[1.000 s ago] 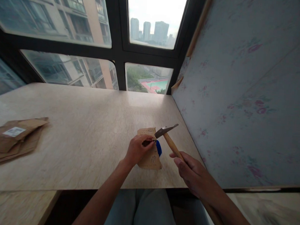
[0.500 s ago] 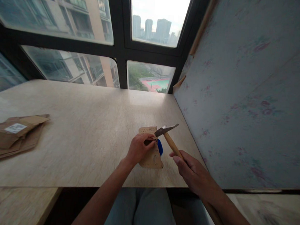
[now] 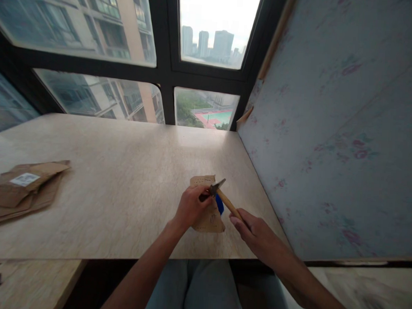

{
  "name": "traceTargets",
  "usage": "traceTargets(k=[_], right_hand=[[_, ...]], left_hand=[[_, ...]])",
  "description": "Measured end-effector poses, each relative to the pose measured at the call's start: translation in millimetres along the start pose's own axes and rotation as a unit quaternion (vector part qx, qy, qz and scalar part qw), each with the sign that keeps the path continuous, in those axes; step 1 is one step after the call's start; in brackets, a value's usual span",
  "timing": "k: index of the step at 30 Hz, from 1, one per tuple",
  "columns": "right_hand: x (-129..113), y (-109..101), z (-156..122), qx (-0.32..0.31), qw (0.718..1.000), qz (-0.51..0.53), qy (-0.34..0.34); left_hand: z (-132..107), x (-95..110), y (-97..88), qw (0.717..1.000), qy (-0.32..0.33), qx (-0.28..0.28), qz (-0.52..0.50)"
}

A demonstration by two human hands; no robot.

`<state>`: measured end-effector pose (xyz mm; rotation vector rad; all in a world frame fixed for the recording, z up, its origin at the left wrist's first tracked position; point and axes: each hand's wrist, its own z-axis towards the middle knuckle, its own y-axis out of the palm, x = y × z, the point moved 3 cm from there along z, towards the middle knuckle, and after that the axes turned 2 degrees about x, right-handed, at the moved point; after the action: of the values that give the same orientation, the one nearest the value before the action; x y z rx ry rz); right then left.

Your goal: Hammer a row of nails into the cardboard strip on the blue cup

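Head | right hand (image 3: 256, 232) grasps hammer (image 3: 227, 203) | left hand (image 3: 191, 205) over brown piece (image 3: 207, 223), beside hammer's head; grip: cannot tell

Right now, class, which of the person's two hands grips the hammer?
The right hand: it is closed around the hammer. The left hand is instead at the brown piece, close to the hammer's head.

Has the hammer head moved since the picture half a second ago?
Yes: judged against the floral wall, the hammer head has moved left, away from it, and slightly lower in view, nearer the left hand.
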<state>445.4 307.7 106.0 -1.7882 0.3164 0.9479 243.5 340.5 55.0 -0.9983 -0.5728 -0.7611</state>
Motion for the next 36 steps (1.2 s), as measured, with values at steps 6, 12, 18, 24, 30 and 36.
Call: traceTargets(k=[6,12,18,24,30,36], right_hand=[[-7,-8,-5,0.031,0.999,0.019,-0.009],[1,2,-4,-0.002,1.000,0.027,-0.006],[14,12,-9,0.041,0.993,0.105,0.028],[27,13,-18,0.052,0.985,0.155,0.055],[32,14,-21,0.071,0.979,0.182,0.061],[25,9,-20,0.032,0.983,0.170,0.054]], left_hand=[[0,1,0.6,1.000,-0.022,0.007,0.001],[0,2,-1.6,1.000,-0.002,-0.003,0.003],[-5,-2,-6.5,0.999,0.030,-0.019,-0.019],[-12,0,-19.4,0.995,0.065,-0.059,0.050],[-15,-3,-12.5,0.982,0.016,-0.148,0.112],[-16,-7,-10.7,0.979,0.032,-0.166,0.115]])
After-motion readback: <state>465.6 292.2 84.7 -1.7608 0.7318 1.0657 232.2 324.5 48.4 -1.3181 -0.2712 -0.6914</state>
